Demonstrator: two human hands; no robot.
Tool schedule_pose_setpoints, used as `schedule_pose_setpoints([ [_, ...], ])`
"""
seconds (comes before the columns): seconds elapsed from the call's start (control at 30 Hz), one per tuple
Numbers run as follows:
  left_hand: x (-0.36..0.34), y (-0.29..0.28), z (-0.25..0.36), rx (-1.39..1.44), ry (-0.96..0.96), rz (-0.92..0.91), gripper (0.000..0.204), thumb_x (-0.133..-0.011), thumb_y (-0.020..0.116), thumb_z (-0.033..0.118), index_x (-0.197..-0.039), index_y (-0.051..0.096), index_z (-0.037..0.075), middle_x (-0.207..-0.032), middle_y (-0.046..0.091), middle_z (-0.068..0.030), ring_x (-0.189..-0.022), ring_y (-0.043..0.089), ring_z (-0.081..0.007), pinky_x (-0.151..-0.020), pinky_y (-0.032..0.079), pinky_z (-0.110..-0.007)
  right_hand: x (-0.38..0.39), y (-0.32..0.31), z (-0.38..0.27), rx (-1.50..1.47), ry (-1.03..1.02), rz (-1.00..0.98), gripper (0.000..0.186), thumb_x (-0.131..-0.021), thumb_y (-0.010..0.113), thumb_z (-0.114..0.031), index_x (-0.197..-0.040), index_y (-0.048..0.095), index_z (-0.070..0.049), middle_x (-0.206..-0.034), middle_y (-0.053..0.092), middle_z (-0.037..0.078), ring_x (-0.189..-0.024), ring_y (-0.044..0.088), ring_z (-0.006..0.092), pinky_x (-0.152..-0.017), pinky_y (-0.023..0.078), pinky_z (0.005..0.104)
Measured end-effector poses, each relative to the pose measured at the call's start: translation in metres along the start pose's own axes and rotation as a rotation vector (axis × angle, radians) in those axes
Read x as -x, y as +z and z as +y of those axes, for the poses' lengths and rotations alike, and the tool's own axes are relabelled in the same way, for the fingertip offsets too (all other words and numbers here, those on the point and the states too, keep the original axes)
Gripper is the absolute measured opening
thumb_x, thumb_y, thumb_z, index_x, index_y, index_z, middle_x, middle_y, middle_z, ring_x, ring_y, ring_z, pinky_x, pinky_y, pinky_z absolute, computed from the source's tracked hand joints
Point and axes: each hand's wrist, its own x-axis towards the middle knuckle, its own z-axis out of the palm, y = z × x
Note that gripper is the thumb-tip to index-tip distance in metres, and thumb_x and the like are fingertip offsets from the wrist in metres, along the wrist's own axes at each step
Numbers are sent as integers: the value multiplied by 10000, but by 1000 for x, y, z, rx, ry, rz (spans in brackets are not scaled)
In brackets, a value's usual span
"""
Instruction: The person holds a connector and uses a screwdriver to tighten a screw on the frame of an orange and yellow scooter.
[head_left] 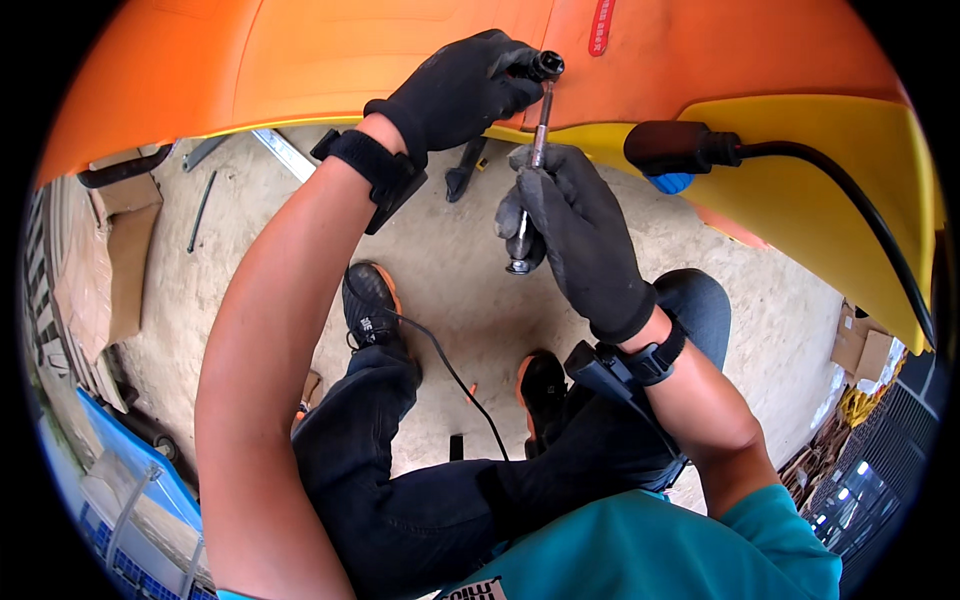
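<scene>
My left hand (465,90), in a black glove, is closed on a short black socket (548,66) with a square hole facing up. The black-gloved right hand (580,225) grips a slim chrome socket extension bar (540,140), held nearly upright in the picture. The bar's thin upper end meets or lies just under the socket; whether the two are joined I cannot tell. Its lower end pokes out below my right fingers. Both hands are close to the lower edge of a large orange panel (330,60), with yellow trim along that edge.
At right, a black plug-like body (680,148) with a thick cable rests by a yellow panel (800,190). Dark bars lie on the concrete floor (270,215). Cardboard (125,270) stands at left, a blue panel (140,460) below it. A thin cable (440,350) runs between my feet.
</scene>
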Motion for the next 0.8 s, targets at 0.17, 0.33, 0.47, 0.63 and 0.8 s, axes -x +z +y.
schedule_pose_setpoints([
  [0.17, 1, -1, -4, -6, 79, 25, 318, -870, 725, 193, -1164, 688, 77, -1067, 646, -143, -995, 629, -351, -888, 501, -404, -10, 9, 1, -9, -14, 18, 252, -1087, 492, -253, -1195, 524, -28, -837, 642, 70, -648, 590, 93, -562, 488, 240],
  [0.33, 1, -2, -2, -24, 55, -12, 305, -898, 694, 80, -1203, 682, 83, -1062, 671, -91, -958, 650, -235, -861, 515, -331, -18, 17, 0, -132, -48, 66, 204, -1069, 507, -225, -1120, 512, -28, -803, 632, 59, -634, 574, 82, -570, 498, 249],
  [0.47, 0, -2, 0, 38, 15, -7, 349, -877, 699, 8, -1217, 686, 85, -1048, 692, -56, -940, 668, -173, -856, 519, -299, -22, 30, 3, -216, -60, 87, 231, -1085, 487, -252, -1148, 514, -31, -829, 633, 64, -676, 599, 106, -598, 512, 266],
  [0.63, 0, -4, 7, 101, -35, -23, 380, -853, 728, 4, -1222, 686, 81, -1038, 695, -55, -936, 667, -166, -858, 521, -303, -21, 43, 6, -445, -26, 149, 323, -1098, 476, -337, -1226, 531, -45, -873, 601, 44, -737, 599, 133, -644, 528, 292],
  [0.8, 1, -2, 4, 145, -28, -2, 256, -907, 720, 146, -1145, 700, 54, -1028, 680, -118, -913, 663, -296, -835, 519, -360, -14, 42, 5, -554, 11, 105, 355, -1103, 457, -369, -1276, 531, -69, -795, 471, -6, -649, 455, 97, -591, 440, 251],
])
